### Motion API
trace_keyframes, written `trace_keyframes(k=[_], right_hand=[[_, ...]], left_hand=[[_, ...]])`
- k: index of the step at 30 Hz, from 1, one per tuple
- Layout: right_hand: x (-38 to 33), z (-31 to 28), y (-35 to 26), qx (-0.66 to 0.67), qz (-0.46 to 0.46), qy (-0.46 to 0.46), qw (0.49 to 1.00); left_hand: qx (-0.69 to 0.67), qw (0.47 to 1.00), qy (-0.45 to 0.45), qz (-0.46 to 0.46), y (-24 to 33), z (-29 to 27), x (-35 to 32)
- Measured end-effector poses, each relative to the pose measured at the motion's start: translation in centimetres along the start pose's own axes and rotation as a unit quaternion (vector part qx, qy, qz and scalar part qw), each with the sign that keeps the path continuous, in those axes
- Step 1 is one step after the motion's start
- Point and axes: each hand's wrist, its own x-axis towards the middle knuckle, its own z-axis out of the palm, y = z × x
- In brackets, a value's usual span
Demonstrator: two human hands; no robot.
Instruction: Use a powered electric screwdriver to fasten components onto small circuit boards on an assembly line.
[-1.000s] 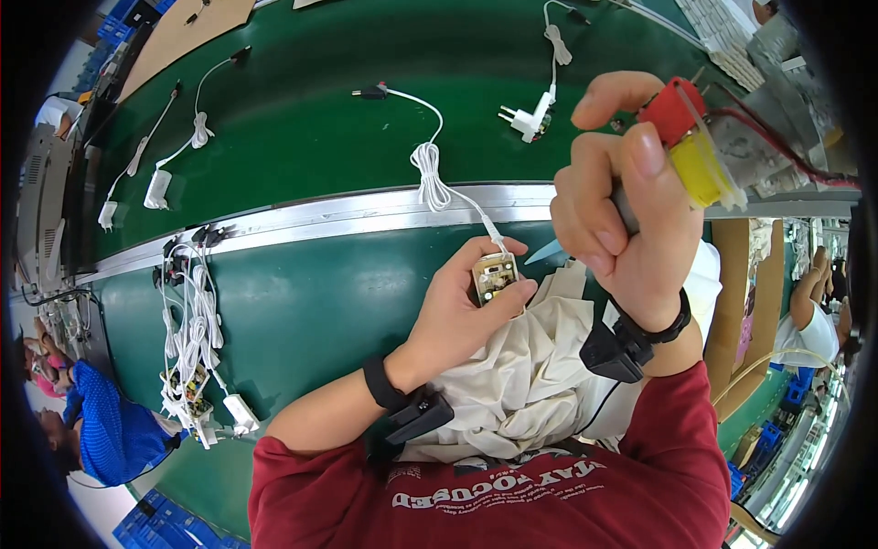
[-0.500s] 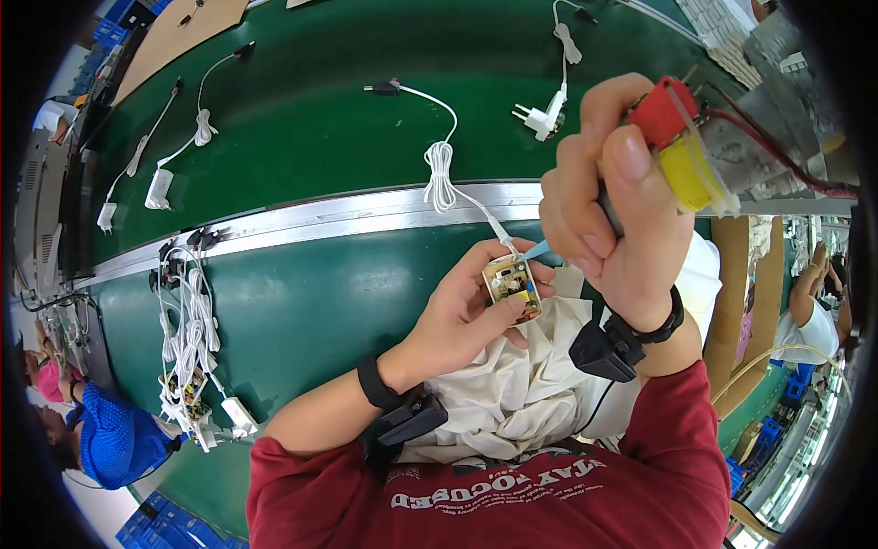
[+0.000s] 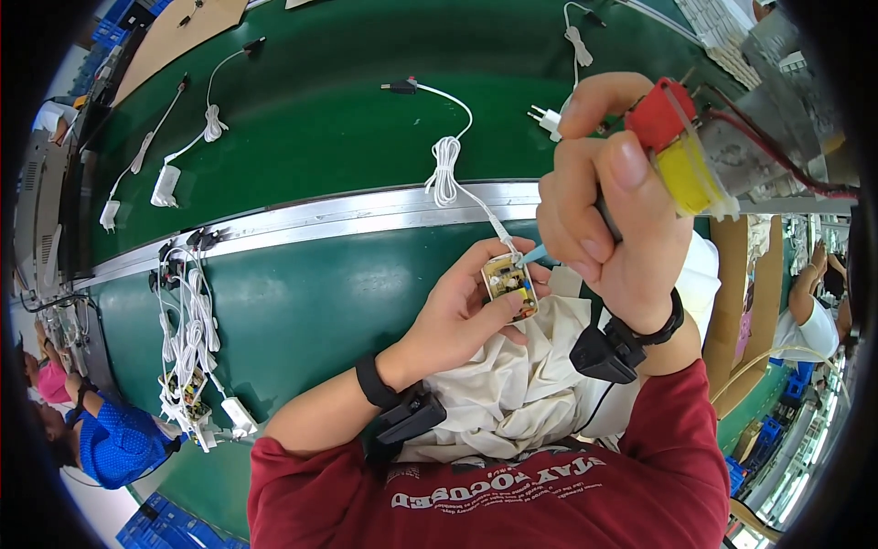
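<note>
- To work well here, the left hand [image 3: 457,306] should hold the adapter [image 3: 505,279] firm, open face up, since any tilt would probably carry its far right corner off the blue tip of the tool [image 3: 533,254].
- The right hand [image 3: 631,215] would do best with small, slow moves and a light touch; the parts inside look delicate.
- The cable [image 3: 445,169] enters at the adapter's far edge and its coil lies over the metal rail [image 3: 366,209], so a little slack there should help against tugging.
- The left thumb is best kept toward the near edge, away from the tip.
- The adapter sits inside the left grip, over the near side of the desk [image 3: 320,265], between the rail and the cloth [image 3: 521,393].
- The left fingers are closed on it: thumb across the near part of the open face, other fingers wrapped behind, fingertips showing past the right edge.
- The right fingers are curled around the tool, its body mostly hidden; the tip reaches the adapter's far right corner, beside the cable entry. Whether it touches is too small to tell.
</note>
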Motion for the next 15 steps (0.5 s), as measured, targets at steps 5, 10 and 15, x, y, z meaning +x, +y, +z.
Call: trace_keyframes(k=[5,10,15], right_hand=[[-0.6,0.4,-0.2,0.009,0.004,-0.036,0.999],[-1.0,1.1,-0.1,0.003,0.006,-0.031,1.0],[-1.1,1.6,0.2,0.025,0.011,-0.015,1.0]], left_hand=[[-0.043,0.998,0.053,-0.004,0.1,-1.3,0.0],[-0.067,0.996,0.058,0.028,0.6,-1.5,-0.4],[-0.086,0.994,0.058,0.032,0.3,-1.6,-0.8]])
